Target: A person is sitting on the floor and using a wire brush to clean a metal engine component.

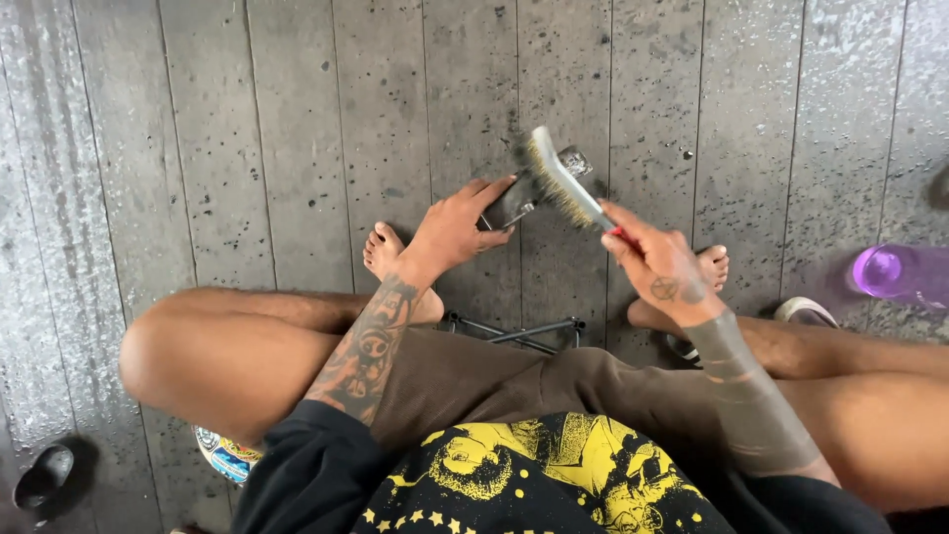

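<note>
A purple plastic bottle [902, 274] lies on the grey plank floor [247, 148] at three o'clock; I cannot tell what is in it. It is the only bottle here.

The person sits with bare knees apart and two bare feet on the floor. The right hand [660, 265] is closed tight around the red handle of one wire brush [563, 183], bristles turned down and left. The brush head touches a small dark metal part [539, 193] at twelve o'clock. The left hand [457, 225] rests on that part with fingers spread flat, pinning it to the floor.

One black metal stool frame [514, 331] shows between the legs. One dark sandal [44, 477] sits at eight o'clock, and one pale shoe [806, 311] lies near the right leg.
</note>
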